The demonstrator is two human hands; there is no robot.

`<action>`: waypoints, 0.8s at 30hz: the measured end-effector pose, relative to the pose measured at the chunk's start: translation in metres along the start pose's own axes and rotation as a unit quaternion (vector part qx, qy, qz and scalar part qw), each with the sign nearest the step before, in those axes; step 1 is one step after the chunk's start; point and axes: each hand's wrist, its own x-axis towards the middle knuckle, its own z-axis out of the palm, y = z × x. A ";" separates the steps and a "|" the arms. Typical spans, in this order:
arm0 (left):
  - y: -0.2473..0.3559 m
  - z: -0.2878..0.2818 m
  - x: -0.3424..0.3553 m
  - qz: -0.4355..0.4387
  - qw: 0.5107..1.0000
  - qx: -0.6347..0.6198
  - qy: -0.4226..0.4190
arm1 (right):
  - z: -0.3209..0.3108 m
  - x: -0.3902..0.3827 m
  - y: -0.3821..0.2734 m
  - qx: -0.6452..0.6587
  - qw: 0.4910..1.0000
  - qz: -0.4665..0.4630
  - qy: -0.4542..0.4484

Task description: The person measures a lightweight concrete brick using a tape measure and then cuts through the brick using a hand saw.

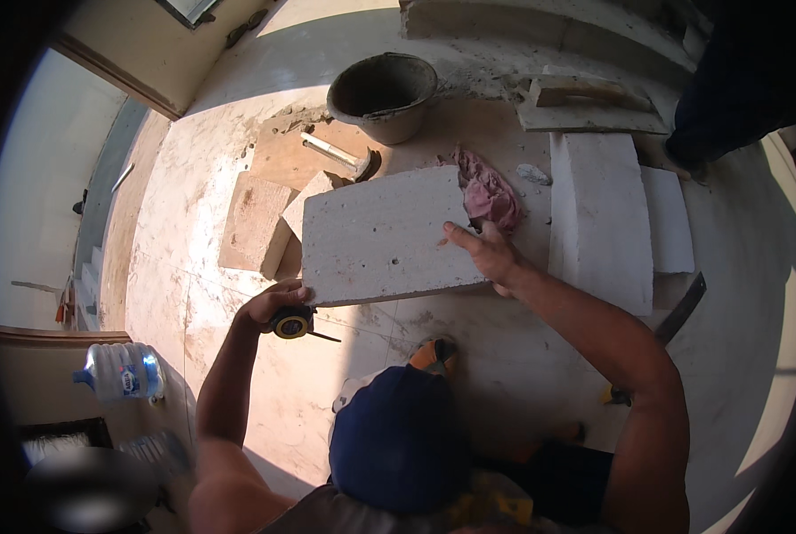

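Observation:
A large white aerated concrete block [382, 236] lies tilted on the floor in front of me. My right hand [487, 254] grips its right edge, thumb on the top face. My left hand [273, 303] is at the block's lower left corner, closed on a yellow and black tape measure [292, 322] with a short length of tape sticking out to the right. My blue cap fills the lower middle of the view.
A grey mortar bucket [383, 93] stands beyond the block, a hammer [337, 154] beside it. A pink rag [487, 194], more white blocks [598, 214], a wooden float [585, 93], a water bottle [122, 371] at left and a saw [678, 311] at right.

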 end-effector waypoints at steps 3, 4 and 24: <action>-0.001 -0.098 -0.018 -0.023 0.997 -0.033 0.061 | 0.083 0.084 0.038 0.015 1.000 -0.006 0.022; -0.003 -0.123 -0.037 -0.026 0.992 -0.044 0.112 | 0.122 0.098 0.032 0.012 1.000 0.013 0.019; 0.245 0.217 0.108 0.409 0.865 0.290 0.016 | -0.055 -0.057 -0.111 -0.085 0.979 -0.156 -0.098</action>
